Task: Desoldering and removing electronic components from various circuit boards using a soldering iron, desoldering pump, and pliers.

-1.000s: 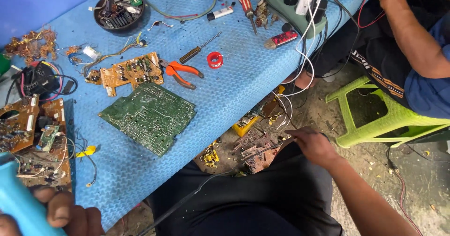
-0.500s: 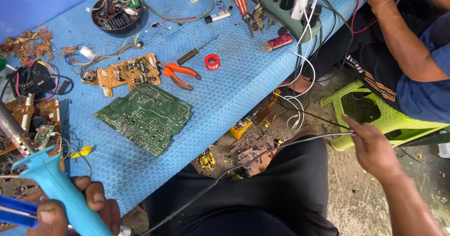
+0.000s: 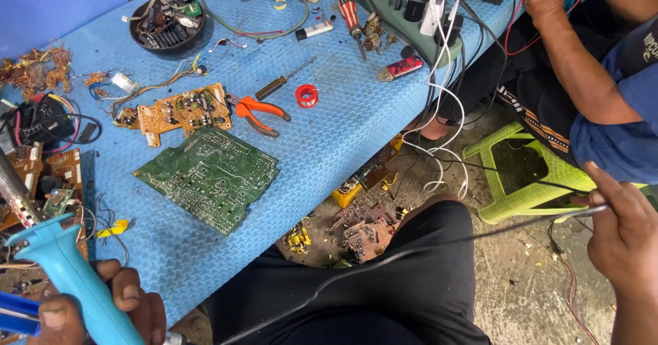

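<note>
Soldering iron [image 3: 65,276]: you are holding it at the lower left, over the near edge of the blue mat [image 3: 329,132]; its metal barrel is pointing up and away from you.
Left hand [image 3: 103,311]: your fingers are clenched round the light-blue handle, thumb lying along the front.
Cord [image 3: 411,252]: a thin black lead is running from the iron's base across your lap to your right side — soft and slack, likely to snag.
Right hand [image 3: 620,235]: your fingers are pinching the cord, held out over the floor near the green stool [image 3: 528,174].
Handling: the iron is looking light and stiff, with a plastic handle that gives a sure hold; keep to the handle, since the barrel may be hot.
Green board [image 3: 209,177]: it is lying flat on the mat, just ahead of the iron, solder side up — thin, rigid, probably fragile at the joints.
Yellow board [image 3: 181,112]: it is sitting just beyond the green one, beside the orange pliers [image 3: 257,112].
Further out: a screwdriver [image 3: 284,79], a red solder reel [image 3: 306,95], a power strip [image 3: 418,19].
Another person: one arm [image 3: 569,50] is reaching in at the upper right.
</note>
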